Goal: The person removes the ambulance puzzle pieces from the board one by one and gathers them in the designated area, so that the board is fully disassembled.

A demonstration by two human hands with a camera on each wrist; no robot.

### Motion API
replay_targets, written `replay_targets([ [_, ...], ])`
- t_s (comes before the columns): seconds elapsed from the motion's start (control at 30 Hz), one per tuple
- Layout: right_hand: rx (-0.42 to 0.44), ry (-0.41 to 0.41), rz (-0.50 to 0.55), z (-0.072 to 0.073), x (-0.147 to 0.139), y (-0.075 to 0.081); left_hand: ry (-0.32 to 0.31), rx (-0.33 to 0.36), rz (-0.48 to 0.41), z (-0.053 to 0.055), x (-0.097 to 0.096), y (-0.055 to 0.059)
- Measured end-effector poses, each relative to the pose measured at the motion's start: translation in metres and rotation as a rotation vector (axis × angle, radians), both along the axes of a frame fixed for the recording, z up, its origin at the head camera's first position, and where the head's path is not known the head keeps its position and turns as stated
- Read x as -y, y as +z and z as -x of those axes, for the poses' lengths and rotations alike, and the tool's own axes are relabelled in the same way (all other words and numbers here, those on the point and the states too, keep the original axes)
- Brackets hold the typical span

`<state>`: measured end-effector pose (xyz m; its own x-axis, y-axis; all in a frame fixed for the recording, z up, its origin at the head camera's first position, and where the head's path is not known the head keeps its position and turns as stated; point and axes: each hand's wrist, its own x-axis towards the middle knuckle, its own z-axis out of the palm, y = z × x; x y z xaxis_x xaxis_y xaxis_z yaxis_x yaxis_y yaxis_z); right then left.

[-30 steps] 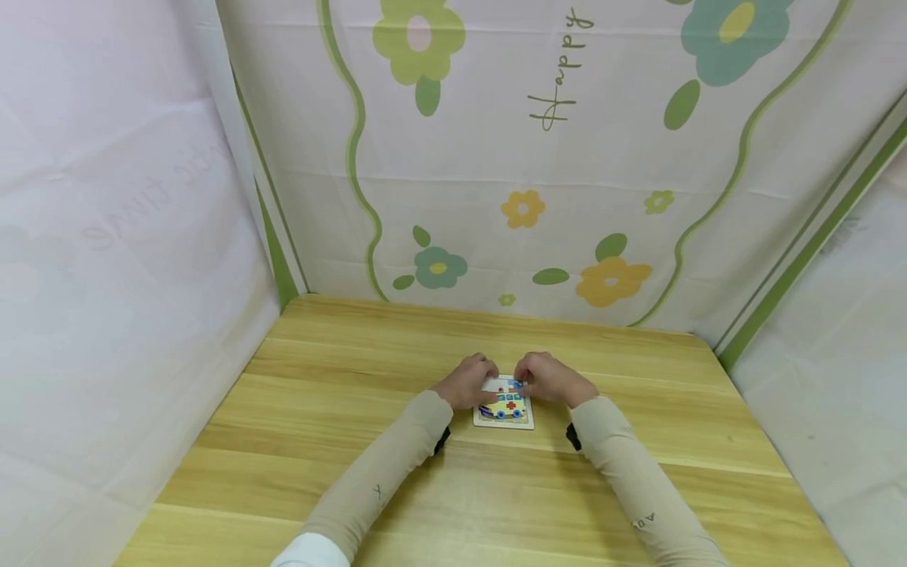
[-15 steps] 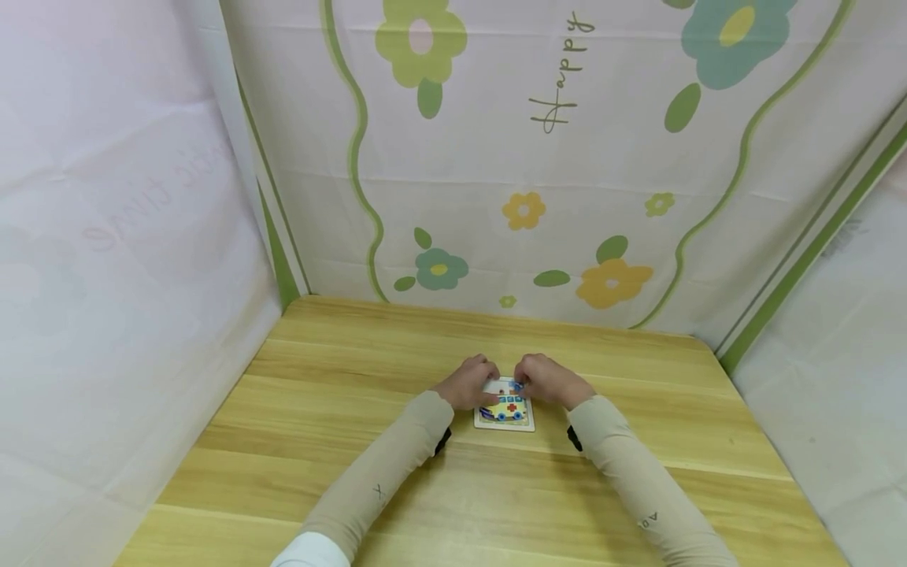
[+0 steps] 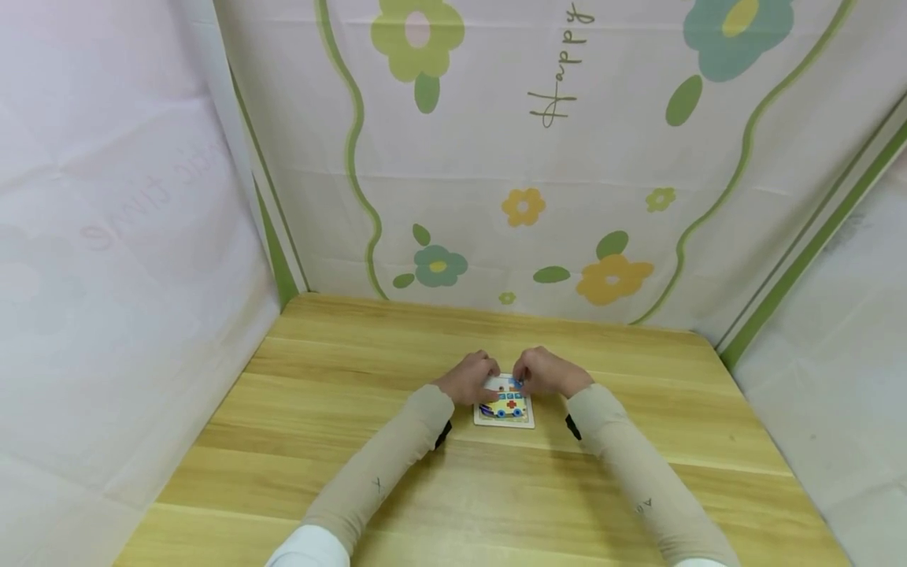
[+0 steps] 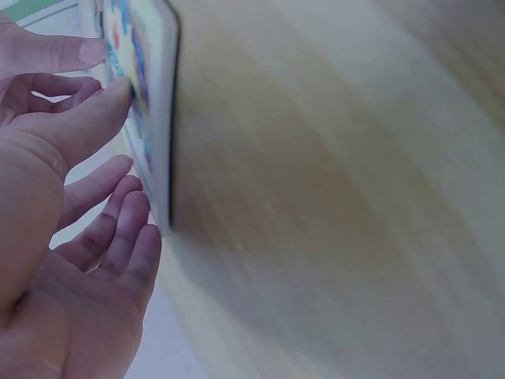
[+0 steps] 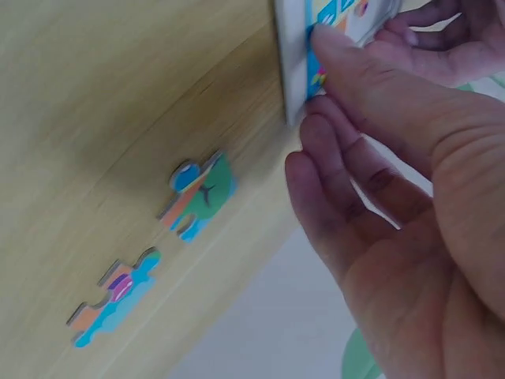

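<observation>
A small puzzle board (image 3: 504, 421) with a white rim and a yellow ambulance picture lies on the table between both hands. My left hand (image 3: 469, 379) grips its left side, the thumb (image 4: 106, 106) over the picture and the other fingers along the edge. At the upper right corner my right hand (image 3: 549, 372) pinches a bluish puzzle piece (image 3: 518, 383), mostly covered by the fingers. In the right wrist view the right thumb (image 5: 335, 47) lies over the coloured edge of the picture, with curled fingertips close to the rim.
Two loose puzzle pieces lie on the wooden table (image 3: 453, 488) in the right wrist view: a green and orange piece (image 5: 209, 193) and a light blue and orange piece (image 5: 122, 292). A flowered cloth (image 3: 489, 157) hangs behind the table, with white cloth at both sides.
Both hands stay at the board with almost the same hold. The right hand's wrist has lifted slightly; the whole head view shifts a little.
</observation>
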<state>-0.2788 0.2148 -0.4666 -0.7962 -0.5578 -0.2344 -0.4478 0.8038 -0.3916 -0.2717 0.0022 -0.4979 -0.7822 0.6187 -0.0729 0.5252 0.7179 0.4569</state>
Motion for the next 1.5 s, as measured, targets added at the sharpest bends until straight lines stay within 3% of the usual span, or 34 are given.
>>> replay_targets([
  [0.17, 0.045, -0.013, 0.035, 0.008, -0.002, -0.003, -0.025, -0.016, 0.022, 0.002, -0.003, 0.004],
  [0.4, -0.016, 0.047, 0.068, 0.021, -0.003, -0.003, -0.056, -0.016, -0.047, 0.006, -0.015, 0.007],
  [0.67, -0.041, 0.029, 0.076, 0.020, -0.016, 0.006, -0.082, -0.035, -0.084, 0.014, -0.026, 0.015],
  [1.0, -0.002, -0.003, 0.082, 0.014, -0.016, 0.002, -0.073, 0.026, -0.133, 0.018, -0.024, 0.002],
  [1.5, 0.032, 0.011, 0.053, 0.010, -0.011, -0.009, -0.036, 0.080, -0.143, 0.007, -0.014, -0.007],
])
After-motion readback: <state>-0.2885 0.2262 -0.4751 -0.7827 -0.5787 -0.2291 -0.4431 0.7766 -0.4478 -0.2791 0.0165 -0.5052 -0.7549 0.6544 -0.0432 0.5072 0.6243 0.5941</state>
